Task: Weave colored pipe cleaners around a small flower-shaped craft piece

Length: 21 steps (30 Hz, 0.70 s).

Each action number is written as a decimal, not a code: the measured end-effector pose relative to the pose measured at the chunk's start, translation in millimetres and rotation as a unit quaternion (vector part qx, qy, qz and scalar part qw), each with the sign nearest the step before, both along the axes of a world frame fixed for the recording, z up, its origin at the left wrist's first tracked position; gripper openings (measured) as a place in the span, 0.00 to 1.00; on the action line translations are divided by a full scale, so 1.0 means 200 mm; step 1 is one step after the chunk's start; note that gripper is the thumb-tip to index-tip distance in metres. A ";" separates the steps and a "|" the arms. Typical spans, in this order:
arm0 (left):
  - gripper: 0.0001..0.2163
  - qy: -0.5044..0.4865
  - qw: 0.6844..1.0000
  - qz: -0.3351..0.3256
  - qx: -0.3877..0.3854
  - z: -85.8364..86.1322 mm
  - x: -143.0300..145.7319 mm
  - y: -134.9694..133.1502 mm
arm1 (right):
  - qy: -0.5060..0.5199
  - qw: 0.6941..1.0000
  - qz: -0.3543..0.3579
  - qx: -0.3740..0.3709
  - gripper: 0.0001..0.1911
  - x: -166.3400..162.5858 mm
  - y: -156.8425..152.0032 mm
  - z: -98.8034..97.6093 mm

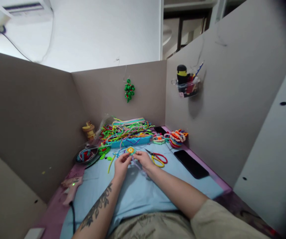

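Note:
Between my two hands, above the blue cloth (100,189), is a small round craft piece (131,150) with rings of yellow, white and teal. My left hand (122,163) pinches its left side, and my right hand (143,158) pinches the right side. A lilac strand (136,165) hangs below the fingers toward my right wrist. Just right of my right hand lie scissors (159,159) with one red and one yellow handle. A yellow-green stem (111,164) lies left of my left hand, near some small green pieces (105,157).
Behind my hands, a blue tray (130,142) is heaped with colourful fuzzy stems. A black phone (191,163) lies right. A glue gun (72,189) with a lit green light and a dark bowl (85,156) are at left. Grey partitions (143,109) enclose the desk.

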<state>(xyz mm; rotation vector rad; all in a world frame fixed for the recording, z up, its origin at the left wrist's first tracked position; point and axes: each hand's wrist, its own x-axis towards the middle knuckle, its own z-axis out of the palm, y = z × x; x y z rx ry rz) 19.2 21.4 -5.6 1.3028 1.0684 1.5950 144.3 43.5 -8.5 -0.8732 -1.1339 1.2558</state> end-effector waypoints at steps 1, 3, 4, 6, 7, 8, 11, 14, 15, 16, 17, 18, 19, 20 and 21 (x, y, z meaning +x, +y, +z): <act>0.15 0.001 1.000 0.002 0.000 0.00 0.00 0.00 | -0.010 1.000 0.004 0.007 0.14 0.00 0.00 0.00; 0.14 0.008 1.000 0.027 0.000 0.01 -0.01 0.00 | -0.032 0.999 0.001 0.033 0.14 0.00 -0.01 0.01; 0.14 0.015 0.999 0.045 0.000 0.01 -0.01 0.00 | -0.042 0.998 -0.002 0.049 0.13 0.00 -0.01 0.00; 0.13 0.023 0.997 0.071 0.002 0.01 -0.03 0.00 | -0.065 0.995 0.007 0.070 0.13 -0.02 -0.02 -0.01; 0.13 0.023 0.997 0.077 0.003 0.01 -0.03 0.01 | -0.083 0.994 0.019 0.071 0.14 -0.02 -0.03 -0.01; 0.13 0.021 0.996 0.081 0.004 0.01 -0.04 0.01 | -0.107 0.991 0.031 0.069 0.15 -0.03 -0.03 -0.02; 0.14 0.009 0.996 0.091 -0.002 0.00 -0.05 0.02 | -0.196 0.977 0.023 0.083 0.10 -0.03 -0.05 -0.02; 0.12 0.002 0.996 0.095 0.003 0.00 -0.06 0.04 | -0.298 0.935 -0.026 0.190 0.05 0.00 -0.08 0.00; 0.11 0.002 0.996 0.092 0.007 0.00 -0.07 0.04 | -0.336 0.912 -0.042 0.233 0.05 0.01 -0.08 0.02; 0.11 0.004 0.996 0.088 0.010 0.00 -0.07 0.05 | -0.374 0.884 -0.059 0.273 0.05 0.03 -0.09 0.04; 0.11 0.006 0.997 0.081 0.009 0.00 -0.07 0.05 | -0.411 0.855 -0.080 0.306 0.05 0.05 -0.09 0.06; 0.11 0.009 0.997 0.072 0.004 0.00 -0.07 0.05 | -0.445 0.826 -0.101 0.330 0.05 0.07 -0.09 0.08; 0.11 0.010 0.998 0.061 -0.002 0.01 -0.07 0.05 | -0.474 0.800 -0.123 0.347 0.04 0.08 -0.08 0.09; 0.11 0.009 0.999 0.050 -0.009 0.01 -0.07 0.05 | -0.494 0.781 -0.148 0.352 0.04 0.10 -0.07 0.11; 0.11 0.006 0.999 0.040 -0.014 0.01 -0.06 0.05 | -0.506 0.771 -0.167 0.349 0.04 0.11 -0.06 0.11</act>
